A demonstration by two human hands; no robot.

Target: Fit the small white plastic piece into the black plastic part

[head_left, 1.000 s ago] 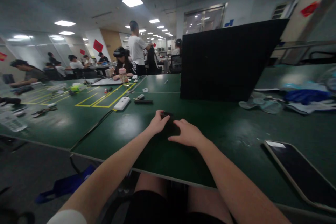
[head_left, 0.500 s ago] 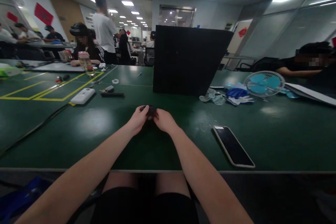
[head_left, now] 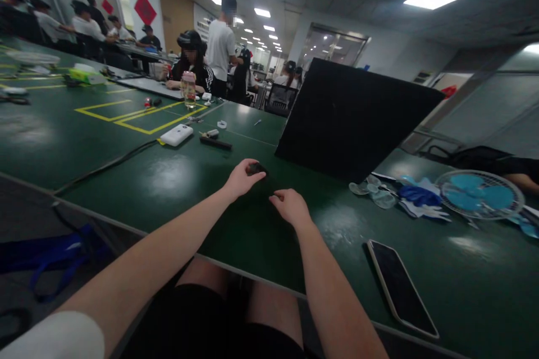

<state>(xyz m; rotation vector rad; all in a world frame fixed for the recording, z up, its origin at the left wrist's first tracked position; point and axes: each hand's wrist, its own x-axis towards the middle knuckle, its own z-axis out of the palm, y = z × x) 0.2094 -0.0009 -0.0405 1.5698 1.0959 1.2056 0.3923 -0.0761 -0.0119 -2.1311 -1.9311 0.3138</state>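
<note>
Over the green table (head_left: 177, 213), my left hand (head_left: 242, 179) is closed round a small dark object (head_left: 256, 169); its kind is too blurred to tell. My right hand (head_left: 291, 206) is a short way to the right and nearer to me, apart from that object. Its thumb and fingers are drawn together, and whether anything small lies between them is hidden. Beyond both hands stands a large black panel (head_left: 357, 118), tilted in this view. A phone (head_left: 402, 286) with a pale case rests on the table to the right of my right forearm.
To the left lie a white device (head_left: 177, 134) with a black cable (head_left: 113, 164), and a black bar (head_left: 216, 142). At right are blue and white gloves (head_left: 421, 199) and a fan (head_left: 480, 193) with blue blades. A drinks bottle (head_left: 189, 90) stands near a seated person (head_left: 191, 64).
My hands have come apart: the dark object stays in my left hand, while my right hand has moved away to the right. The whole view has tilted and swung left.
</note>
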